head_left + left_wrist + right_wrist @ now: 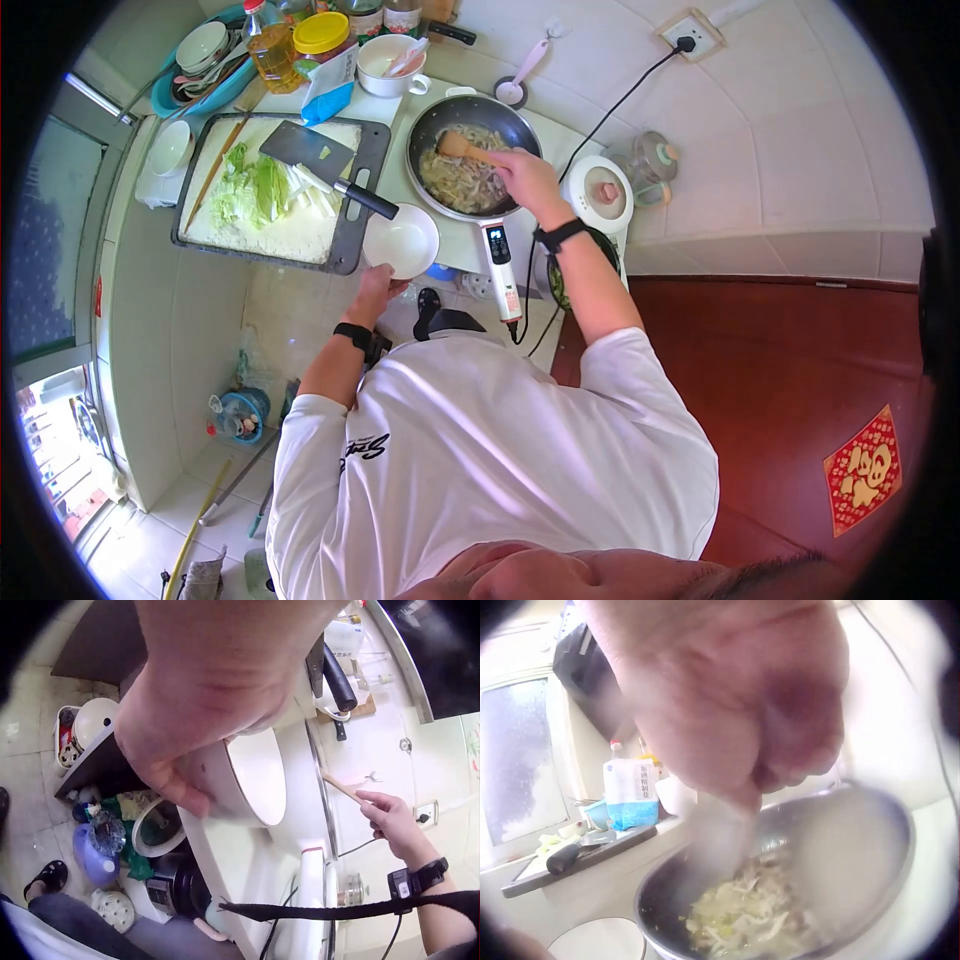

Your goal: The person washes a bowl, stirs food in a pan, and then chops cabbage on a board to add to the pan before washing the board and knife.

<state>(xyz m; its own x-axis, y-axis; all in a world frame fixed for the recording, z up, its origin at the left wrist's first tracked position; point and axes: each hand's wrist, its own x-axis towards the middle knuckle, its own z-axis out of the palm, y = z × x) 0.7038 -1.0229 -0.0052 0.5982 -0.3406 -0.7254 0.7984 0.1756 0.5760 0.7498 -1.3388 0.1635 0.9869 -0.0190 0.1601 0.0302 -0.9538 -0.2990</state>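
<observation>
In the head view my right hand [530, 182] grips the handle of a wooden spatula [455, 145], its blade down in the food inside a dark electric frying pan [420, 130]. Sliced, pale, cooked pieces [742, 915] lie in that pan, partly blurred by steam in the right wrist view. My left hand [374, 290] holds a white bowl [402, 243] by its near side, just left of the pan's handle [498, 255]. From the left wrist view, the fingers [184, 796] press along the bowl's outer wall.
Left of the bowl, a cutting board [350, 225] carries chopped cabbage [255, 190] and a cleaver [310, 152], whose black handle overhangs the board's edge. An oil bottle [272, 50] and a white cup [385, 65] stand behind. A white lidded pot [598, 195] sits right of the pan.
</observation>
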